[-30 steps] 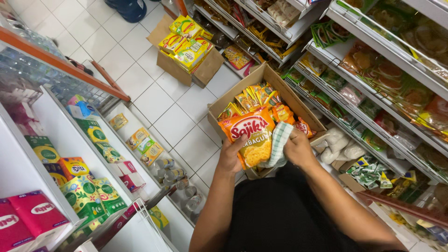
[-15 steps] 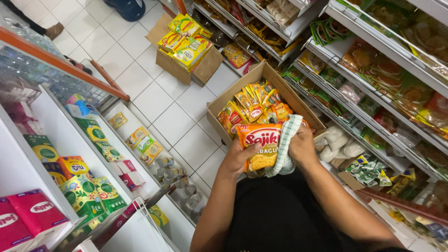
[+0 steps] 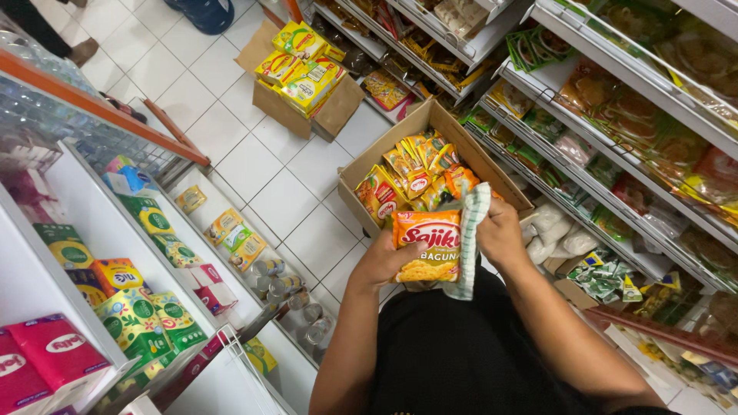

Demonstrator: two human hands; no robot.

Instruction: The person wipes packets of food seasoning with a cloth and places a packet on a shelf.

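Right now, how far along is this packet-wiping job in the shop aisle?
Hard to say what is finished: no wiped pile shows. In hand: the left hand holds an orange packet while the right hand presses a checked cloth against it. Left: the open cardboard box on the floor is packed with similar packets.

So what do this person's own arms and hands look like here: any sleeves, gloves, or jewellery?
Both forearms are bare up to the bottom of the picture, with no sleeve cuff in view. The left hand and the right hand are ungloved, and no watch, ring or bracelet shows on the visible parts. The garment below the arms is black.
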